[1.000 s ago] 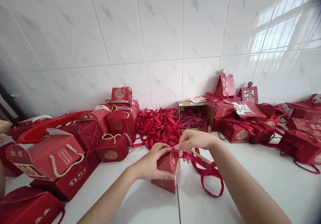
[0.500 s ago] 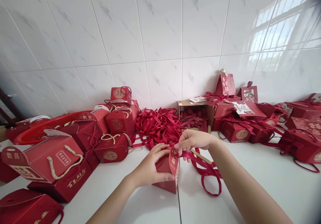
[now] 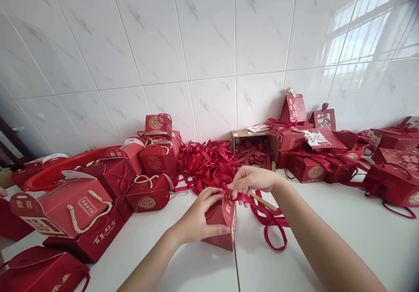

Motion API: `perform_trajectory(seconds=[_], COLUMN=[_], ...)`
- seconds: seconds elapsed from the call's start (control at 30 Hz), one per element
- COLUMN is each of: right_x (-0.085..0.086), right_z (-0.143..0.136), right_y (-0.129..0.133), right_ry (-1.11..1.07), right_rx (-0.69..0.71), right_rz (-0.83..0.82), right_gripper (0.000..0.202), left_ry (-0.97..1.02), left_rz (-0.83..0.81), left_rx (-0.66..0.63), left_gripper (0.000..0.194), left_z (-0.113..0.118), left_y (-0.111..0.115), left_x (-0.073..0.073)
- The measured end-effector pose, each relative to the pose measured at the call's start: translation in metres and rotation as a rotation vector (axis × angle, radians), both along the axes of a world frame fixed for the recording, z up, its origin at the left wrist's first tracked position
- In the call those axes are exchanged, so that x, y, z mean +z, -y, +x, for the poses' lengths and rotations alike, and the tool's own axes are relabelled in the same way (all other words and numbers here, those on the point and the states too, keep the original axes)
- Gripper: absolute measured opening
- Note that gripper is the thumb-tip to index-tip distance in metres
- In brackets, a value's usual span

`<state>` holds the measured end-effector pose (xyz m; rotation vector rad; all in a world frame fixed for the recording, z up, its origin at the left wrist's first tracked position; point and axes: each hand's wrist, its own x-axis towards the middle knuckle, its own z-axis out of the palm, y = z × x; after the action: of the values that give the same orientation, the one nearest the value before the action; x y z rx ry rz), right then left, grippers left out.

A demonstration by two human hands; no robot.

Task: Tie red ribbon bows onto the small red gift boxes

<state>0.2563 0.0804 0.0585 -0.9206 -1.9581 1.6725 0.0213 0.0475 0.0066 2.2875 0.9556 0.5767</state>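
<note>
Left hand (image 3: 200, 218): we clasp the folded-up red box (image 3: 214, 214), standing on the white table (image 3: 190, 268). Right hand (image 3: 254, 180): we pinch at its top flap (image 3: 228, 204), where the ribbon (image 3: 273, 223) meets it. Box formed; ribbon's far length loose, not yet tied.

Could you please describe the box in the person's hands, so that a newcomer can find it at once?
Below the tiled wall, find the ribbon heap. Just in front of it on the white table, the left hand grips a red box, while the right hand pinches ribbon at its top. Unlike the boxes grouped on either side, it stands alone between them.
</note>
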Motion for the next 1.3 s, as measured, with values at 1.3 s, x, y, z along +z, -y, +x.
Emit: perform_trajectory(seconds=[1.3], right_x=[0.0054], right_z=[0.0030], right_y=[0.0049], right_ry=[0.056], right_rx=[0.038], right_rz=[0.066], right_gripper=[0.040], left_ry=[-0.040], left_rz=[0.026], left_rx=[0.034], left_gripper=[0.074], left_z=[0.0010], left_y=[0.0052], left_x=[-0.0012])
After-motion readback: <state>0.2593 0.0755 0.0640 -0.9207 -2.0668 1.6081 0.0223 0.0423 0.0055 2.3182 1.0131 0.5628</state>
